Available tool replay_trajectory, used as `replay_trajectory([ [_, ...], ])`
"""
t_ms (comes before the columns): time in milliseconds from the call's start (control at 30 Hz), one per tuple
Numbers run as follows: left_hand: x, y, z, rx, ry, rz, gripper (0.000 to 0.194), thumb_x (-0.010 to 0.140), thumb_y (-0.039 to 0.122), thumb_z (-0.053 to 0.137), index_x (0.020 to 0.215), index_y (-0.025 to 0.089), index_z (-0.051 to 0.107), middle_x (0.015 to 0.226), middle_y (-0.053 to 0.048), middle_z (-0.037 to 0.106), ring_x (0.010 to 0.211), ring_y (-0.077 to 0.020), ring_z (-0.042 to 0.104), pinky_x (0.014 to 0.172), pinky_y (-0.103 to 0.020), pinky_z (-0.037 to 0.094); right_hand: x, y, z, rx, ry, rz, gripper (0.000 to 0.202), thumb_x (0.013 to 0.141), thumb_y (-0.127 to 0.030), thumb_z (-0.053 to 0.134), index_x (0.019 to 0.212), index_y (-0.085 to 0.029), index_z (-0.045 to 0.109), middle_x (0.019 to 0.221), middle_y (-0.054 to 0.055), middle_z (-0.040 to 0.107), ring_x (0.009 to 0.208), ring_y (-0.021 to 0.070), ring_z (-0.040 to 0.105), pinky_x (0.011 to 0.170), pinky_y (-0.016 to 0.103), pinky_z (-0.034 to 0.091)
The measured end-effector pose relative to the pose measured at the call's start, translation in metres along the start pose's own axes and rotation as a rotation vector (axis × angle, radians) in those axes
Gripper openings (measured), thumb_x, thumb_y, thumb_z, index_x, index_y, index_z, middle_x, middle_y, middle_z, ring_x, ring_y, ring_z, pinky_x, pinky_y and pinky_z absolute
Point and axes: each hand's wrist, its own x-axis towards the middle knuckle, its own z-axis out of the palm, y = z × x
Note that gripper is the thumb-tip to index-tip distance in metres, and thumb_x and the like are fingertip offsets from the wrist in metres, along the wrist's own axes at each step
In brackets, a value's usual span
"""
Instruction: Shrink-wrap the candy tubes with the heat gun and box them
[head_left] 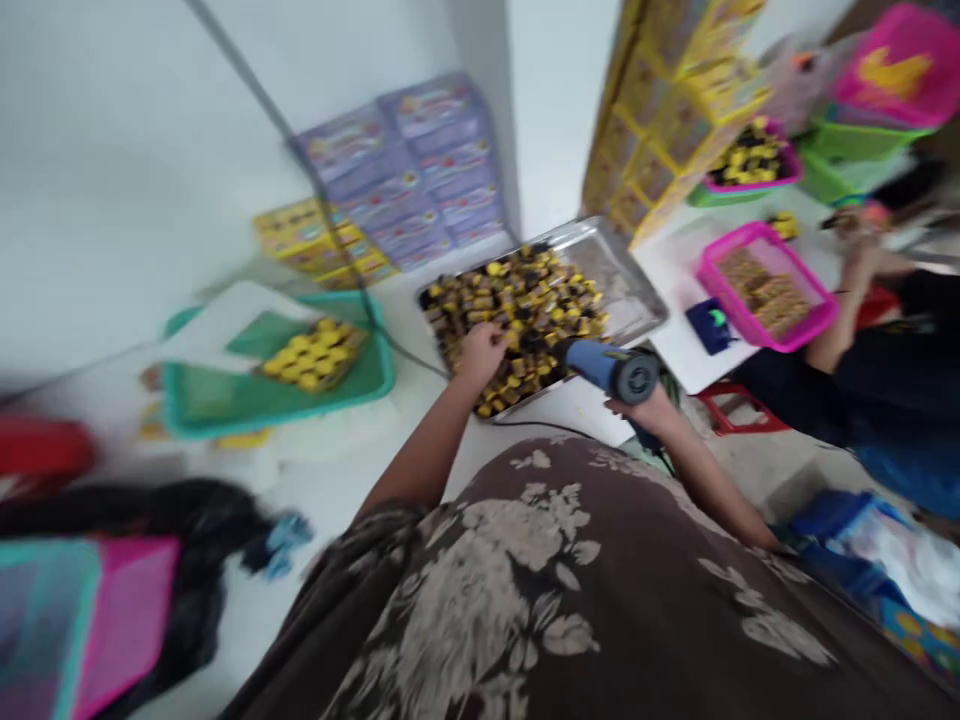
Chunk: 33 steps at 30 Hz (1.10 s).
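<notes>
A metal tray (626, 290) holds a heap of small yellow, black and brown pieces (536, 300) in its left and middle part. Over the left side of the heap is my left hand (482, 352), its fingers bent together at the pieces; what they hold, if anything, is too small to name. My right hand (649, 408) grips a blue heat gun (604, 368) at the tray's front edge. The gun's dark nozzle points left, over the heap. A cord runs below the tray.
To the left sits a green tray (279, 418) with a block of yellow-topped pieces (313, 355). Purple boxes (412, 170) and yellow boxes (652, 130) stand behind. At right are a pink basket (806, 335) and another person's hands (862, 240). A cable (289, 135) crosses the upper left.
</notes>
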Motion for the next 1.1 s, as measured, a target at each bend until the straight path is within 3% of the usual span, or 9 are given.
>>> replay_trajectory([
  [100, 0.025, 0.000, 0.015, -0.038, 0.061, 0.123, 0.012, 0.092, 0.014, 0.070, 0.103, 0.018, 0.075, 0.112, -0.010, 0.078, 0.112, -0.0259, 0.071, 0.105, -0.039, 0.056, 0.008, 0.004, 0.000, 0.097, -0.010, 0.120, 0.035, 0.050, -0.040, 0.090, 0.071, -0.023, 0.067, 0.067, 0.004, 0.075, 0.054, 0.0223, 0.069, 0.051, 0.035, 0.061],
  [200, 0.037, 0.000, 0.035, -0.052, 0.011, 0.183, 0.017, 0.090, 0.008, 0.069, 0.103, 0.017, 0.075, 0.112, -0.011, 0.076, 0.115, -0.0282, 0.070, 0.105, -0.042, 0.057, 0.010, -0.003, 0.001, 0.146, -0.028, 0.159, 0.032, 0.050, -0.038, 0.088, 0.072, -0.022, 0.071, 0.074, 0.006, 0.077, 0.056, 0.0230, 0.070, 0.054, 0.037, 0.062],
  [300, 0.038, 0.000, 0.047, -0.069, -0.006, 0.188, 0.022, 0.089, 0.008, 0.069, 0.108, 0.016, 0.078, 0.117, -0.013, 0.074, 0.118, -0.0305, 0.069, 0.105, -0.043, 0.058, 0.013, -0.014, 0.003, 0.161, -0.012, 0.159, 0.030, 0.048, -0.035, 0.086, 0.071, -0.022, 0.071, 0.073, 0.006, 0.077, 0.055, 0.0216, 0.067, 0.055, 0.037, 0.061],
  [433, 0.029, -0.014, 0.048, -0.090, 0.041, 0.153, 0.030, 0.090, 0.013, 0.072, 0.119, 0.015, 0.078, 0.121, -0.015, 0.073, 0.115, -0.0304, 0.069, 0.106, -0.044, 0.057, 0.025, -0.024, 0.010, 0.196, -0.029, 0.138, 0.031, 0.049, -0.036, 0.086, 0.070, -0.021, 0.070, 0.071, 0.006, 0.075, 0.055, 0.0208, 0.066, 0.053, 0.035, 0.059],
  [600, -0.007, -0.045, 0.045, -0.191, 0.185, 0.082, 0.014, 0.092, 0.016, 0.073, 0.104, 0.021, 0.078, 0.110, -0.010, 0.077, 0.105, -0.0259, 0.071, 0.099, -0.040, 0.058, 0.048, -0.035, 0.023, 0.210, -0.110, 0.129, 0.033, 0.050, -0.038, 0.085, 0.071, -0.019, 0.069, 0.062, 0.003, 0.068, 0.053, 0.0204, 0.064, 0.051, 0.034, 0.056],
  [700, -0.039, -0.060, 0.049, -0.256, 0.176, 0.032, 0.005, 0.091, 0.017, 0.076, 0.092, 0.021, 0.076, 0.097, -0.007, 0.077, 0.094, -0.0223, 0.071, 0.092, -0.035, 0.058, 0.066, -0.039, 0.031, 0.246, -0.107, 0.088, 0.035, 0.051, -0.040, 0.087, 0.072, -0.020, 0.067, 0.061, 0.002, 0.067, 0.052, 0.0202, 0.063, 0.051, 0.035, 0.056],
  [800, -0.073, -0.070, 0.053, -0.276, 0.172, -0.045, 0.007, 0.091, 0.017, 0.077, 0.086, 0.022, 0.075, 0.093, -0.005, 0.077, 0.092, -0.0210, 0.072, 0.089, -0.033, 0.058, 0.081, -0.040, 0.034, 0.213, -0.007, 0.021, 0.036, 0.050, -0.038, 0.089, 0.072, -0.022, 0.065, 0.061, 0.001, 0.067, 0.054, 0.0219, 0.064, 0.054, 0.038, 0.059],
  [900, -0.101, -0.077, 0.055, -0.278, 0.184, -0.125, 0.008, 0.091, 0.018, 0.076, 0.085, 0.023, 0.074, 0.092, -0.004, 0.077, 0.090, -0.0207, 0.073, 0.087, -0.033, 0.059, 0.089, -0.038, 0.032, 0.229, -0.015, 0.029, 0.038, 0.050, -0.036, 0.092, 0.076, -0.023, 0.066, 0.063, 0.002, 0.070, 0.054, 0.0240, 0.065, 0.053, 0.042, 0.061],
  [1100, -0.124, -0.081, 0.057, -0.283, 0.178, -0.194, 0.011, 0.091, 0.016, 0.073, 0.082, 0.022, 0.071, 0.092, -0.004, 0.077, 0.090, -0.0209, 0.073, 0.086, -0.032, 0.058, 0.091, -0.034, 0.031, 0.222, -0.018, 0.043, 0.036, 0.050, -0.035, 0.088, 0.073, -0.025, 0.062, 0.057, -0.001, 0.064, 0.050, 0.0214, 0.060, 0.048, 0.037, 0.053],
])
